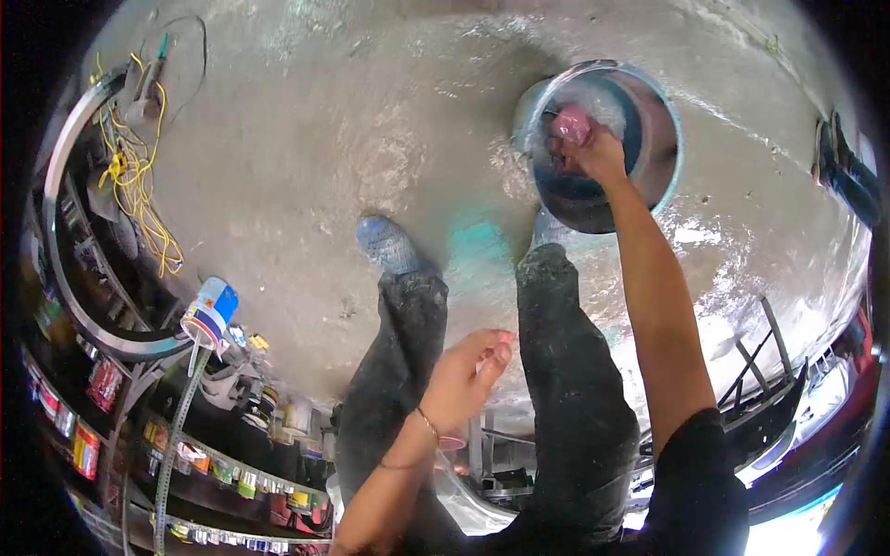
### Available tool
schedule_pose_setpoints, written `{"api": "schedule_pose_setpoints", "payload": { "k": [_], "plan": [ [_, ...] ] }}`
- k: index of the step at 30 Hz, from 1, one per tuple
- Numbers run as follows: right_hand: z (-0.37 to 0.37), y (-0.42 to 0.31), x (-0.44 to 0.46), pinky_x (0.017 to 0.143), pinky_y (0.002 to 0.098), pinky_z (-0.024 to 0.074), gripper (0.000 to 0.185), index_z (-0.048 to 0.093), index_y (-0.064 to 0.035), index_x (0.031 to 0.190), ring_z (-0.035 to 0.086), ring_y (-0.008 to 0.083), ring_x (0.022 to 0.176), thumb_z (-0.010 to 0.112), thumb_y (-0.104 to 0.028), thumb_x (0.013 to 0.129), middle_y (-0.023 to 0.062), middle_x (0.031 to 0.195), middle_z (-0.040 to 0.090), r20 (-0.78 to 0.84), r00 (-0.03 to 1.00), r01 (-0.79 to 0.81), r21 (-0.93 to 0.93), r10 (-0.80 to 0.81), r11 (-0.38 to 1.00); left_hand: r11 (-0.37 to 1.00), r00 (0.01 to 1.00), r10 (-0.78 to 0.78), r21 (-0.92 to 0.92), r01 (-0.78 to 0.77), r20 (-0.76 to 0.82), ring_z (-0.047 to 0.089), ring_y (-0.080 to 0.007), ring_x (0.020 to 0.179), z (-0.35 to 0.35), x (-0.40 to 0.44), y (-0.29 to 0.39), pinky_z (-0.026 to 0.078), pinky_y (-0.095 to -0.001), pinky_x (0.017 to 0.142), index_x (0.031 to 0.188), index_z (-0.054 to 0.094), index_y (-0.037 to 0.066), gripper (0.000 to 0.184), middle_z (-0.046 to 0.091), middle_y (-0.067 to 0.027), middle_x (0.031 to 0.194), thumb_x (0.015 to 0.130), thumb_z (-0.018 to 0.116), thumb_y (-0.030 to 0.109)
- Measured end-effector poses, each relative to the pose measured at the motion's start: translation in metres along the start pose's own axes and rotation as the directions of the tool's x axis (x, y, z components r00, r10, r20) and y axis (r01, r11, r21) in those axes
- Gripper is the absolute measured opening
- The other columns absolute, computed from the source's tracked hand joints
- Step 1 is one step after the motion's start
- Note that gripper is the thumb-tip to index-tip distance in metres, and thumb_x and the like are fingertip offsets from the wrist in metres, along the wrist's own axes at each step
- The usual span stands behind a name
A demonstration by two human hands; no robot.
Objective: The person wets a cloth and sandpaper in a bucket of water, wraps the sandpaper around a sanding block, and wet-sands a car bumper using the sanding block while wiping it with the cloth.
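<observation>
My right hand point(598, 156) reaches into a round bucket point(680, 139) with a pale blue rim, its fingers closed around a wadded pinkish-red cloth point(572, 124). Whitish, sudsy-looking water point(603, 93) shows inside the bucket beside the cloth. The lower fingers are in shadow and hard to make out. Nearer to me, above my knees, my left hand point(464, 375) hangs in the air with loosely bent fingers, the thumb a little apart from them. Nothing shows in it.
Wet concrete floor point(297, 176) surrounds my feet. At the left are a yellow cord point(139, 185), a large ring-shaped rim point(57, 185), shelves with small boxes point(86, 449) and a blue-and-white can point(211, 310). Another person's legs point(845, 176) stand at the far right, above a dark car part point(769, 422).
</observation>
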State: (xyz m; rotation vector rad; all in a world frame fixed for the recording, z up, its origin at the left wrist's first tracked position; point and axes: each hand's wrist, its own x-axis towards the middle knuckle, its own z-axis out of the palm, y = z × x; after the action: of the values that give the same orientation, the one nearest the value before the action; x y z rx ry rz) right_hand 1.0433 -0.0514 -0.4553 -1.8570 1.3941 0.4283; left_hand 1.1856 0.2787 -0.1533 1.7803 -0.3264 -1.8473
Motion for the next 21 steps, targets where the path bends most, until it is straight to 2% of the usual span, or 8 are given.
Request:
{"api": "schedule_pose_setpoints", "payload": {
  "k": [5,8,9,11,12,15,16,21],
  "plan": [
    [-0.015,0.043,-0.018,0.085,0.0341,0.0601,0.062,0.074,0.0023,0.123,0.077,0.0179,0.100,0.083,-0.054,0.097,0.0106,0.110,0.080,0.089,0.996,-0.070,0.539,0.026,0.839,0.923,0.995,0.055,-0.384,-0.020,0.082,0.071,-0.0176,0.110,0.020,0.078,0.031,0.056,-0.0349,0.103,0.142,0.067,0.001,0.040,0.074,-0.0107,0.128,0.113,0.062,0.029],
    [-0.044,-0.002,-0.067,0.090,0.0293,0.0558,0.059,0.074,0.0040,0.121,0.071,0.0131,0.099,0.069,-0.054,0.108,0.0083,0.108,0.077,0.153,0.970,-0.238,0.770,0.191,0.592,0.943,0.975,0.200,-0.290,-0.165,0.097,0.072,-0.0203,0.113,0.035,0.155,0.046,0.056,-0.0352,0.104,0.151,0.057,0.000,0.050,0.072,-0.0150,0.135,0.114,0.061,0.033],
    [-0.045,-0.002,-0.074,0.089,0.0314,0.0561,0.059,0.075,0.0035,0.122,0.071,0.0149,0.098,0.068,-0.053,0.108,0.0084,0.109,0.078,0.105,0.964,-0.242,0.726,0.244,0.643,0.934,0.964,0.259,-0.269,-0.235,0.056,0.073,-0.0221,0.114,0.044,0.177,0.050,0.056,-0.0363,0.104,0.153,0.054,-0.001,0.054,0.070,-0.0166,0.139,0.114,0.061,0.034],
    [-0.049,-0.003,-0.081,0.089,0.0357,0.0567,0.057,0.076,0.0025,0.123,0.072,0.0185,0.095,0.066,-0.052,0.109,0.0084,0.109,0.079,-0.006,0.941,-0.259,0.629,0.338,0.733,0.924,0.921,0.338,-0.116,-0.364,-0.192,0.072,-0.0261,0.117,0.068,0.213,0.059,0.056,-0.0366,0.104,0.155,0.053,-0.001,0.061,0.068,-0.0190,0.141,0.111,0.064,0.041],
    [-0.039,-0.003,-0.083,0.082,0.0354,0.0547,0.046,0.077,-0.0004,0.110,0.068,0.0146,0.085,0.063,-0.045,0.112,0.0036,0.097,0.076,-0.093,0.944,-0.135,0.767,0.316,0.628,0.912,0.871,0.383,-0.028,-0.410,-0.307,0.072,-0.0281,0.119,0.077,0.231,0.062,0.056,-0.0367,0.104,0.155,0.052,-0.001,0.065,0.067,-0.0202,0.143,0.110,0.065,0.044],
    [-0.058,-0.044,-0.109,0.080,0.0321,0.0517,0.040,0.076,-0.0031,0.101,0.063,0.0121,0.082,0.063,-0.040,0.111,0.0010,0.092,0.072,-0.030,0.926,-0.163,0.867,0.376,0.471,0.958,0.864,0.265,0.014,-0.287,-0.428,0.070,-0.0324,0.122,0.084,0.304,0.054,0.056,-0.0376,0.103,0.156,0.051,-0.003,0.077,0.065,-0.0216,0.146,0.106,0.066,0.053],
    [-0.040,-0.020,-0.101,0.096,0.0318,0.0524,0.041,0.078,0.0043,0.119,0.067,0.0139,0.105,0.063,-0.033,0.110,0.0047,0.115,0.075,0.004,0.923,-0.198,0.862,0.385,0.467,0.946,0.970,0.079,-0.290,-0.146,-0.231,0.070,-0.0325,0.122,0.070,0.312,0.073,0.055,-0.0388,0.103,0.156,0.052,-0.005,0.083,0.067,-0.0201,0.144,0.104,0.065,0.059],
    [-0.025,-0.018,-0.099,0.094,0.0316,0.0517,0.034,0.078,-0.0002,0.114,0.065,0.0119,0.103,0.066,-0.032,0.111,0.0010,0.110,0.073,0.008,0.941,-0.104,0.958,0.338,0.267,0.747,0.963,-0.257,-0.649,0.142,-0.085,0.066,-0.0330,0.131,0.054,0.375,0.080,0.055,-0.0441,0.103,0.143,0.065,0.008,0.048,0.070,-0.0144,0.143,0.110,0.058,0.042]
  ]
}}
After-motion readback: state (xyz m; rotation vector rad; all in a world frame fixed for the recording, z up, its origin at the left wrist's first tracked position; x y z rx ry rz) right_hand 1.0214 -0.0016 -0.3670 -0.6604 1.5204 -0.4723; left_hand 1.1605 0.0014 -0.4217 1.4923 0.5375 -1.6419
